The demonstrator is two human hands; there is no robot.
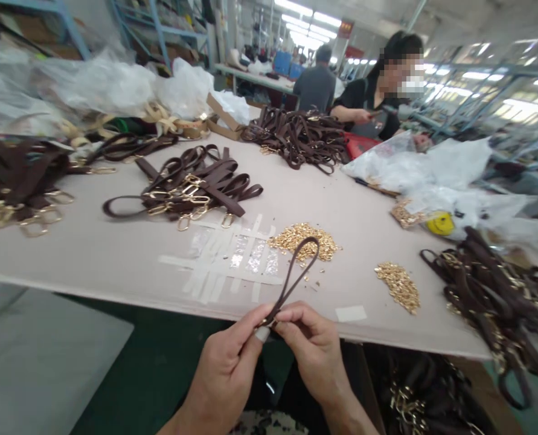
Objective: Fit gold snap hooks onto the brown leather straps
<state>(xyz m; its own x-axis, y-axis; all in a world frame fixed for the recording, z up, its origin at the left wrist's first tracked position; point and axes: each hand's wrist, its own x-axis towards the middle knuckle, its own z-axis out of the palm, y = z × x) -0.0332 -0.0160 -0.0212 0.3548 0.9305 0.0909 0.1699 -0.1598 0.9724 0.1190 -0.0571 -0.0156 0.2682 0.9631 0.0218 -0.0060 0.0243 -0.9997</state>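
Just off the table's front edge, my left hand (232, 356) pinches a dark brown leather strap (305, 275) near its joined end. The strap's loop stands up above the fingers, leaning right. My right hand (311, 344) is closed at the same spot, thumb and index finger pressed together on the strap; any small piece between them is hidden. White tape wraps my left thumb. Beyond the loop lies a pile of small gold metal fittings (309, 238), and a smaller gold pile (398, 287) sits to the right.
Brown straps with gold rings (191, 187) lie at centre left, with more strap heaps (296, 136) at the back and right (495, 290). Tape strips (214, 266) cover part of the table (92, 248). Plastic bags (432, 166) line the far sides. A co-worker (363, 115) is across the table.
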